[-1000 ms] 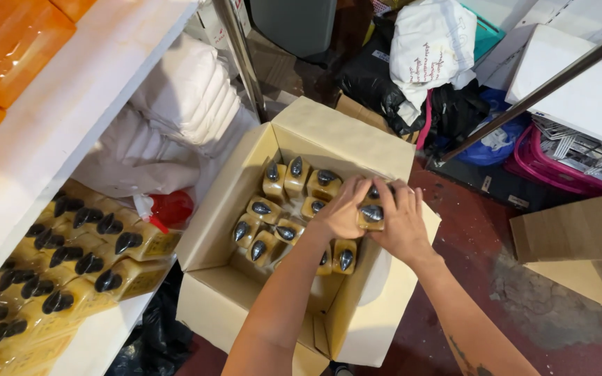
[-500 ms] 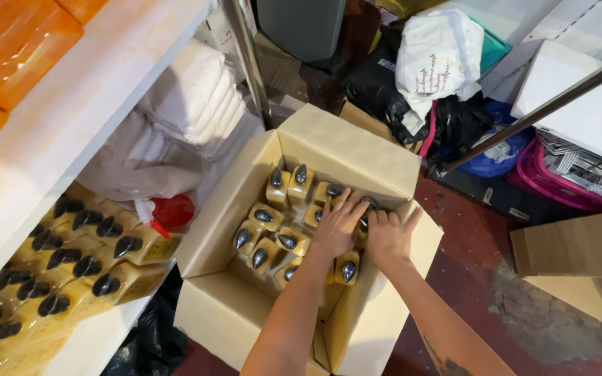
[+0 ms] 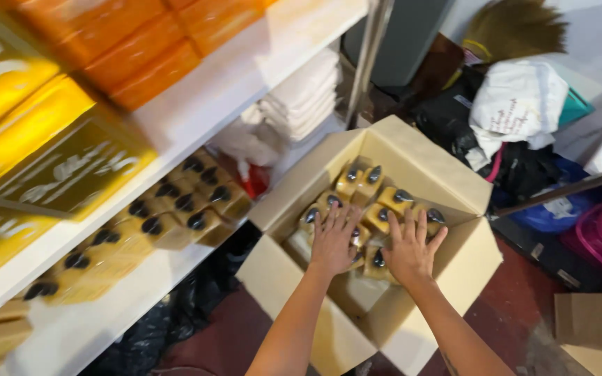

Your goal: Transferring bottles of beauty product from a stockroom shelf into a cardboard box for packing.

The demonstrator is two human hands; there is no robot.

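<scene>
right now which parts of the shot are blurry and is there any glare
Head view: the shelf packs at left are motion-smeared; both hands, left hand and right hand, and the bottles in the cardboard box are softer but readable; no strong glare.

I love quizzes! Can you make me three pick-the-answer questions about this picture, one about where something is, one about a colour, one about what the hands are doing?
1. Where are the small bottles under the hands?
A. In a cardboard box
B. On the floor
C. In a pink basket

2. What colour are the bottle caps?
A. Red
B. Black
C. White

3. How are the hands?
A. Fists
B. Flat, fingers spread
C. Behind the back

Answers: 1 A, the cardboard box surrounds them. 2 B, the caps look dark black. 3 B, left hand and right hand press flat on the bottles.
</scene>
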